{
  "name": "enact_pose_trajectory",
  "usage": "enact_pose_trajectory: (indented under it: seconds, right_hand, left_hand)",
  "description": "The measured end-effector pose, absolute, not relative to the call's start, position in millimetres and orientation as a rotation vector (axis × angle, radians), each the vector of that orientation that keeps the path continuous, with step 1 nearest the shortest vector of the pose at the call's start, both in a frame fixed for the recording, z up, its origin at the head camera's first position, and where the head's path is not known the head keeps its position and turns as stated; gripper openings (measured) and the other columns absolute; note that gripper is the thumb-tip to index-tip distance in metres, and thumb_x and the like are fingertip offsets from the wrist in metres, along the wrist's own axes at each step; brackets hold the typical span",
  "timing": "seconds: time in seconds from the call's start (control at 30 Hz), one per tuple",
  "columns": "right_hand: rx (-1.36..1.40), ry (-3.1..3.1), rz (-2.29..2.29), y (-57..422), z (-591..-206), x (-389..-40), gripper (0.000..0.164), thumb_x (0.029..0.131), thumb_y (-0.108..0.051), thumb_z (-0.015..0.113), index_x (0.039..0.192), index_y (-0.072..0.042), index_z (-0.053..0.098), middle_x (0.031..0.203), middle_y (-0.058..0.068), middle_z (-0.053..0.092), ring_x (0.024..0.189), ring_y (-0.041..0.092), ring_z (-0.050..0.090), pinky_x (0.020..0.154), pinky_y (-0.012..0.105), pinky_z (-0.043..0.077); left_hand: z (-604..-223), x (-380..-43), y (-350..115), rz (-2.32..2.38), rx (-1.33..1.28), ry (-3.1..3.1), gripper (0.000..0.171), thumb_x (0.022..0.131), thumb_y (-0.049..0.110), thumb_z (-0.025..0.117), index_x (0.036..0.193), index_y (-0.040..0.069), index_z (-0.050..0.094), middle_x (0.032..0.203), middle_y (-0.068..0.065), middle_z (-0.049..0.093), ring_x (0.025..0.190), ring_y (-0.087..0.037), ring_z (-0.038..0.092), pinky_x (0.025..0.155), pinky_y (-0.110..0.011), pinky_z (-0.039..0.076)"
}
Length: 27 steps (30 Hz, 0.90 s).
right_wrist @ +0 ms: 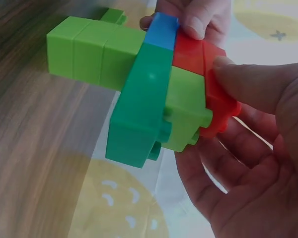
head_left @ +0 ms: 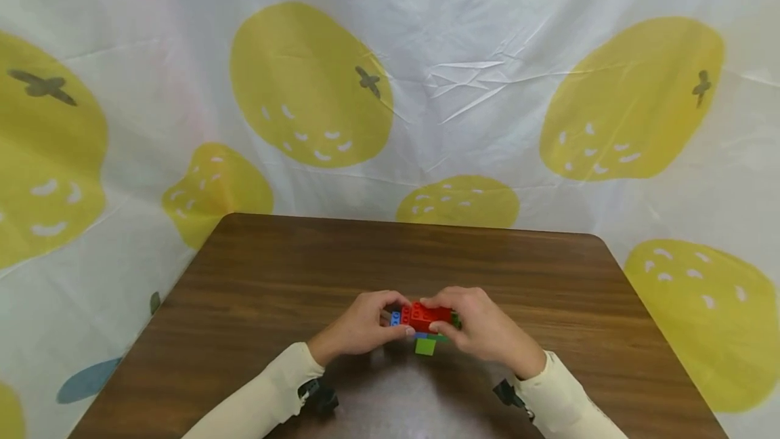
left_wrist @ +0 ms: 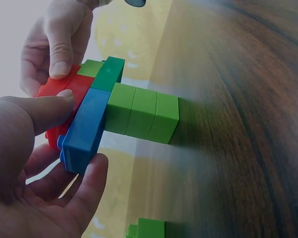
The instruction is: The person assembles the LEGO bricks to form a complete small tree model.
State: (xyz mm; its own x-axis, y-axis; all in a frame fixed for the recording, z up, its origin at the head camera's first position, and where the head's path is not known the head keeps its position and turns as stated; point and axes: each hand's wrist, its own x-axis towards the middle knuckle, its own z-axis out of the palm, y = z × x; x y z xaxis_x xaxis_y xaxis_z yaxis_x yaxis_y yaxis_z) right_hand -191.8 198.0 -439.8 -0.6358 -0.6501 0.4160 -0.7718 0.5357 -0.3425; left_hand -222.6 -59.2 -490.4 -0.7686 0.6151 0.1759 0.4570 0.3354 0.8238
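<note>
Between my two hands is a structure of toy building bricks. Two red bricks [head_left: 420, 315] form its top layers; a light green brick [right_wrist: 186, 106] sits beside the lower one. Beneath these lie a blue brick [left_wrist: 87, 126] and a dark green brick [right_wrist: 141, 99], end to end. A column of light green bricks [left_wrist: 143, 111] runs down from their middle; whether it touches the table I cannot tell. My left hand [head_left: 365, 325] grips the blue end, thumb on the lower red brick. My right hand [head_left: 484, 327] pinches the upper red brick from the other end.
A separate light green brick [left_wrist: 151, 228] is on the brown wooden table [head_left: 292, 269], beyond the column in the right wrist view. A white cloth [head_left: 439, 120] with yellow fruit prints hangs behind the table's far edge and along its sides.
</note>
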Motion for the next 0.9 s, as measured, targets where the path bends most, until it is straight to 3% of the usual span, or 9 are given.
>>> enact_pose_trajectory:
  seconds: [0.33, 0.6, 0.9]
  right_hand:
    - [1.089, -2.600, 0.598, 189.5, -438.7, -187.2, 0.029, 0.085, -0.013, 0.089, 0.112, -0.009, 0.078, 0.108, 0.002, 0.080, 0.089, 0.014, 0.074, 0.077, 0.033, 0.062]
    - [1.018, -2.693, 0.798, 196.0, -451.4, -186.5, 0.036, 0.091, -0.020, 0.085, 0.125, -0.016, 0.073, 0.105, -0.005, 0.079, 0.080, 0.001, 0.066, 0.071, 0.026, 0.057]
    - [0.973, -2.627, 1.014, 201.3, -468.3, -189.7, 0.037, 0.096, -0.031, 0.080, 0.131, -0.021, 0.071, 0.114, -0.006, 0.078, 0.084, 0.001, 0.067, 0.072, 0.025, 0.057]
  left_hand:
    - [-489.0, -221.7, -59.5, 1.407, 0.962, 2.419, 0.034, 0.095, 0.029, 0.082, 0.122, 0.012, 0.070, 0.113, -0.004, 0.073, 0.090, -0.008, 0.073, 0.077, -0.021, 0.060]
    - [-494.1, -219.2, -60.3, 1.350, 0.950, 2.468, 0.035, 0.094, 0.034, 0.082, 0.121, 0.015, 0.070, 0.112, -0.002, 0.074, 0.085, -0.007, 0.069, 0.074, -0.021, 0.059]
    - [-492.3, -220.6, -59.1, 1.311, 0.932, 2.497, 0.038, 0.094, 0.033, 0.082, 0.125, 0.015, 0.069, 0.113, 0.000, 0.072, 0.089, -0.006, 0.067, 0.076, -0.020, 0.058]
